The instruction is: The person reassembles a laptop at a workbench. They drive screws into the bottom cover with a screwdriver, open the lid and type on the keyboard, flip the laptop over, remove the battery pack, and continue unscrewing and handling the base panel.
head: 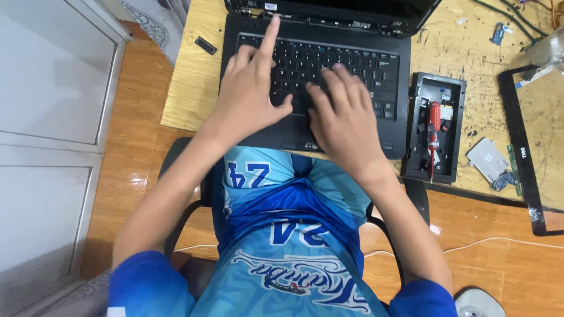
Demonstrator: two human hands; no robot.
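Wooden floor and a pale wooden table (188, 88) fill the view, and a black laptop (311, 82) lies at the near edge of this table, directly in front of the seated person. Its keyboard (352, 67) faces up, and the lid at the top edge looks partly taken apart, with bare hinge parts showing. The left hand (249, 94) rests over the left half of the keys, holding nothing, with the index finger stretched far forward toward the top row and the other fingers half curled. The right hand (343, 120) lies flat and spread on the lower right keys and the palm rest, also holding nothing. Just beside the laptop on the right lies a black tray-like cover (435, 135) with a red screwdriver (433, 138) inside it, and further right are a small grey module (487, 157) and a loose black screen bezel (523, 147). A small black part (205, 45) lies alone on the table at the left. I judge that the front of the laptop hangs a little over the table edge, so heavy pressing from the palms could tip or slide it toward the lap. The right elbow is also near the tray, and a wide movement could push the screwdriver and the loose parts onto the floor. The weak lid could fall if the base shakes.
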